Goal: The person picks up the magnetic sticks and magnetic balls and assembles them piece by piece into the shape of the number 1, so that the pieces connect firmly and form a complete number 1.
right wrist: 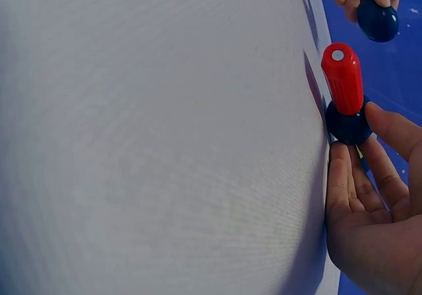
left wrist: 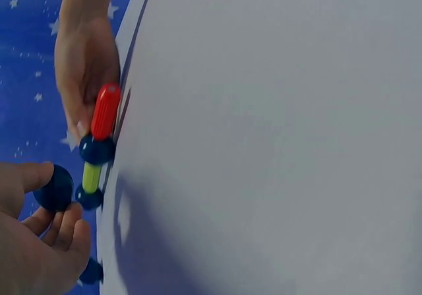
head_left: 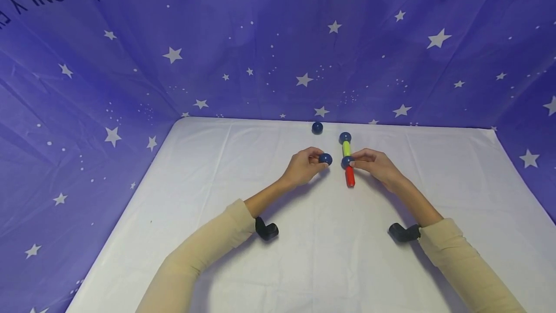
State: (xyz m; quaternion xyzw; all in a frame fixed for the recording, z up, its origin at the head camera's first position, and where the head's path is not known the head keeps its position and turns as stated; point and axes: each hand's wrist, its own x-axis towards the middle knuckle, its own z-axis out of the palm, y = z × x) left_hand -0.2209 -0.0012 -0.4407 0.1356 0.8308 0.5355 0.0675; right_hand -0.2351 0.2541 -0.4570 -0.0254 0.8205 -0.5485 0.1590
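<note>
Nearer than the hands, the red rod [head_left: 350, 177] bears a pale disc [right wrist: 337, 55] seen from the right wrist, not the head. The right hand [head_left: 379, 166] pinches the middle ball [head_left: 346, 162] touching it; the left hand [head_left: 302, 166] pinches a separate ball [head_left: 325, 159]. Beyond the right, lime rod [head_left: 346, 149] and end ball [head_left: 345, 137]; beyond the left, a loose ball [head_left: 317, 128].

Separate blue ball [head_left: 326, 159], second ball [head_left: 345, 162] between red rod [head_left: 350, 177] and lime rod [head_left: 346, 149]

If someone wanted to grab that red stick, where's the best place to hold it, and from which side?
Probably across the ribbed sides of the red rod, coming from the person's side: its near end is free, while its far end meets a blue ball pinched by the right hand.
</note>
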